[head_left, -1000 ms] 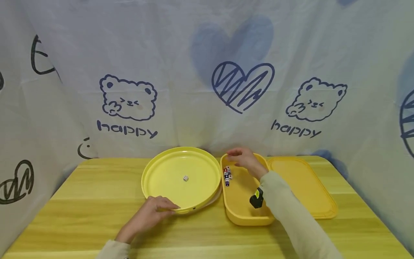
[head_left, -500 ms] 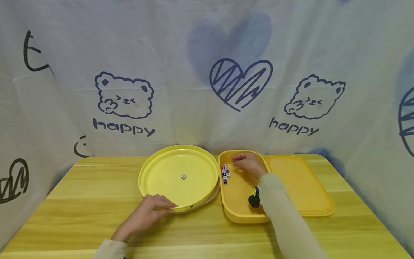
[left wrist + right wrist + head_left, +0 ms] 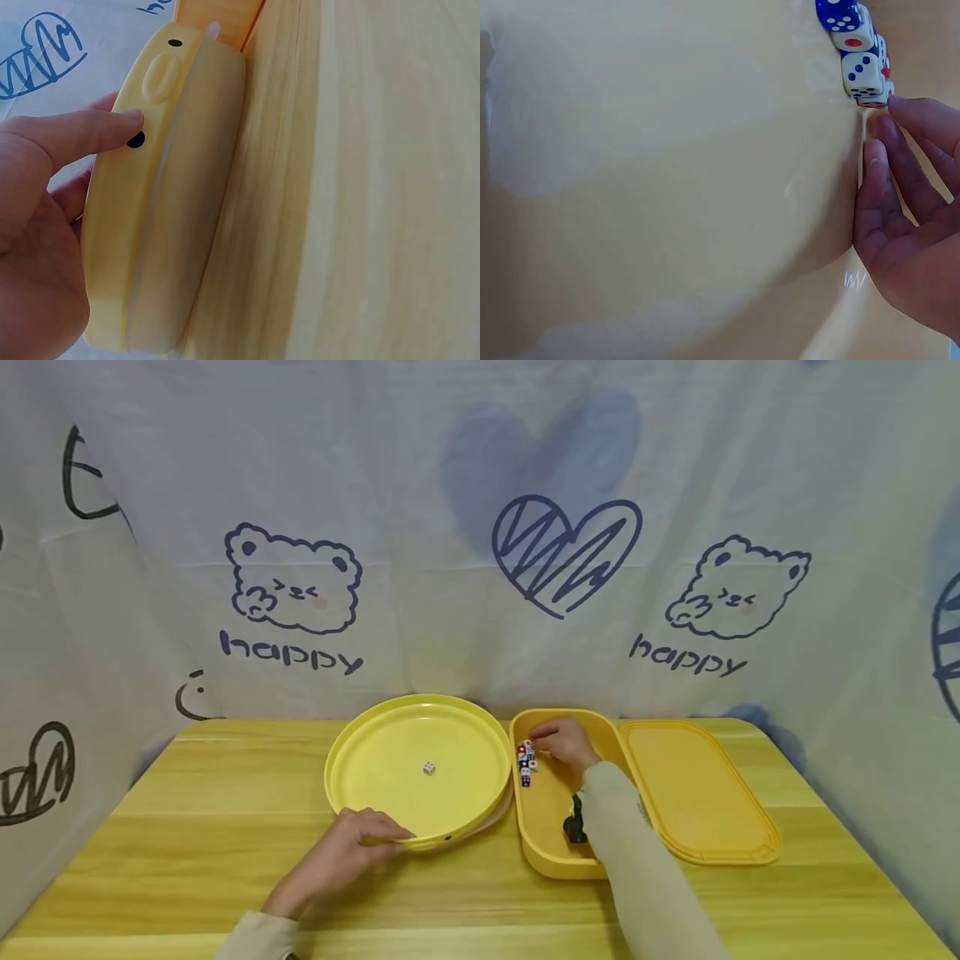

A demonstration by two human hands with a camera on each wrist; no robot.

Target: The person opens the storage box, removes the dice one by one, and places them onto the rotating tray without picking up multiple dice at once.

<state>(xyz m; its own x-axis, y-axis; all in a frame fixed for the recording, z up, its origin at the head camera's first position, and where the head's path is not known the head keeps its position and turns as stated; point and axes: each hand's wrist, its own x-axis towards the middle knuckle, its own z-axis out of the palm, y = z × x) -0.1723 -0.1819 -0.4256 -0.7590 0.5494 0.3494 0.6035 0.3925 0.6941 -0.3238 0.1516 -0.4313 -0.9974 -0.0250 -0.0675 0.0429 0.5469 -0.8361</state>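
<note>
- The dice [image 3: 525, 767], blue ones and white ones among them, lie bunched inside the orange tub [image 3: 555, 866], along its left wall
- Just left of the tub sits the round yellow tray [image 3: 450, 810], with a lone die [image 3: 429, 768] on its floor
- The left hand [image 3: 341, 853] is clamped on the tray's near rim, left of the tub, thumb on the outer side
- The right hand [image 3: 568, 745] is inside the tub at the far end of the bunch, fingers loosely bent and nothing seen between them; I cannot tell whether a fingertip touches the end die
- Because the dice sit so close together, a pinch at one could knock its neighbours along the tub wall
- That wall leaves little finger room, so a hold might catch only a corner and slip
- A hard press or tug by the left hand could tip the tray beside the tub and set the lone die rolling
- The right sleeve [image 3: 637, 852] crosses the tub's right edge; a snag there could jog the tub and scatter the bunch
</note>
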